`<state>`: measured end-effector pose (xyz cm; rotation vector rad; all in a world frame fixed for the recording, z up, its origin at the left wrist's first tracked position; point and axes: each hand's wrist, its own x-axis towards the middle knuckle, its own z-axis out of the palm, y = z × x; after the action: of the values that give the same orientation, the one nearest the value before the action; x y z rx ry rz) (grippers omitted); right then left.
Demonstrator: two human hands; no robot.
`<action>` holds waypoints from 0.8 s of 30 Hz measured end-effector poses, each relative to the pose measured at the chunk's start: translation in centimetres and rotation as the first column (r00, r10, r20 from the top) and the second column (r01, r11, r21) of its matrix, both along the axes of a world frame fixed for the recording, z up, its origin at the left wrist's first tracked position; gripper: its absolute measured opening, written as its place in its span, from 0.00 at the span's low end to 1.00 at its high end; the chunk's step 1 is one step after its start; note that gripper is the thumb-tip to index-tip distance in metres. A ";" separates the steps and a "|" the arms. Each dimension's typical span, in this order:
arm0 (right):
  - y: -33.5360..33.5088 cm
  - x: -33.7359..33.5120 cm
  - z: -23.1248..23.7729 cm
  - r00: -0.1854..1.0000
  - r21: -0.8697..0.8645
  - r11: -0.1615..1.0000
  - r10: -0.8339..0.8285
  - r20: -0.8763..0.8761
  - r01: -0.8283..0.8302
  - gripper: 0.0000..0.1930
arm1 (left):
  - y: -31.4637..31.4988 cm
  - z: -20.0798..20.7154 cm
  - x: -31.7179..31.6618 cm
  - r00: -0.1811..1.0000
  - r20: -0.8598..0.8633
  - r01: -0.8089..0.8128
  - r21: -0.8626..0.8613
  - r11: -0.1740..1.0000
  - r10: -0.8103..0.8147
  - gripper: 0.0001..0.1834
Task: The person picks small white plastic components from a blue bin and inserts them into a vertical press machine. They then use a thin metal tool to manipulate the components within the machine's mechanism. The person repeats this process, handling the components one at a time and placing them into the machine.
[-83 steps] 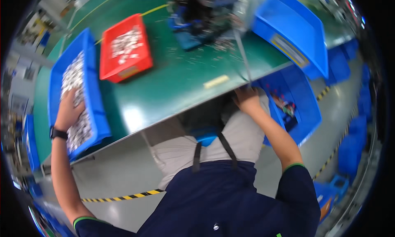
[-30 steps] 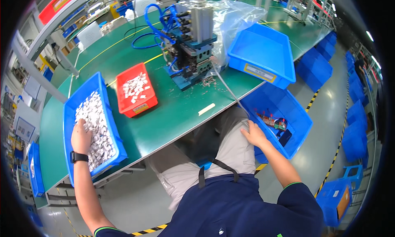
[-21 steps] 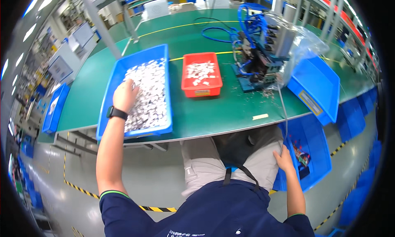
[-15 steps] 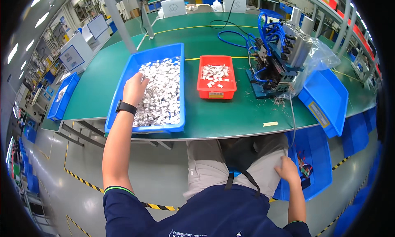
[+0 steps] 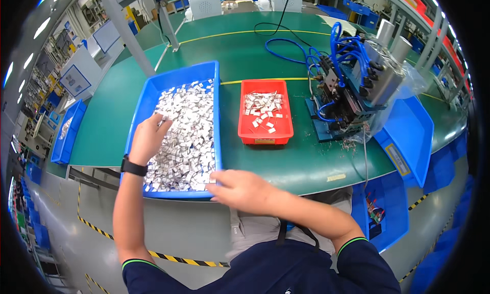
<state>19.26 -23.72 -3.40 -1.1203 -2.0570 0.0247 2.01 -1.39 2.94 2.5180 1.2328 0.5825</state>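
Observation:
A large blue tray (image 5: 218,115) on the bench is heaped with small white flat parts (image 5: 186,125) that have thin leads. My left hand (image 5: 146,140), with a black band at the wrist, is over the left side of the heap. Its thumb and fingers are drawn together, and whatever is between the tips blends into the white parts. At the tray's front right corner is my right hand (image 5: 242,191), slightly blurred. Its thumb and fingers point left and stand apart, with no held thing visible. A smaller red bin (image 5: 265,136) to the right contains some similar white parts.
A machine with blue air hoses and metal cylinders (image 5: 352,84) stands at the right, with scraps around its base. Beside it leans a blue bin (image 5: 406,136). Another blue bin (image 5: 393,207) sits below the bench edge. A metal post (image 5: 125,31) rises behind the tray.
My right hand has come up from my lap to the tray's front right corner. My left hand stays over the white parts, a little nearer to me. The view has shifted slightly.

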 end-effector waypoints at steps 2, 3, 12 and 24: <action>0.1 -2.0 -0.3 0.998 -0.019 0.999 0.047 -0.030 -0.047 0.16 | -0.2 0.8 -0.1 0.996 -0.078 0.039 0.025 0.999 -0.037 0.15; 0.1 -3.1 -0.4 0.998 -0.022 0.999 0.047 -0.038 -0.047 0.15 | 0.1 0.6 -0.3 0.997 -0.051 0.051 0.007 0.999 -0.051 0.15; -0.3 -0.1 2.2 0.935 -0.166 0.983 0.016 -0.353 -0.080 0.16 | 0.8 1.3 -0.5 0.997 -0.027 -0.081 -0.350 0.933 0.076 0.18; -3.3 4.4 2.7 0.799 -0.488 0.855 -0.166 -0.578 -0.175 0.13 | -3.4 3.9 0.5 0.844 0.435 0.012 -0.601 0.799 0.314 0.11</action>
<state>23.65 -27.01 -0.65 -1.2144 -1.4825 0.8908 2.51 -4.81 6.81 1.6067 1.1780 0.7212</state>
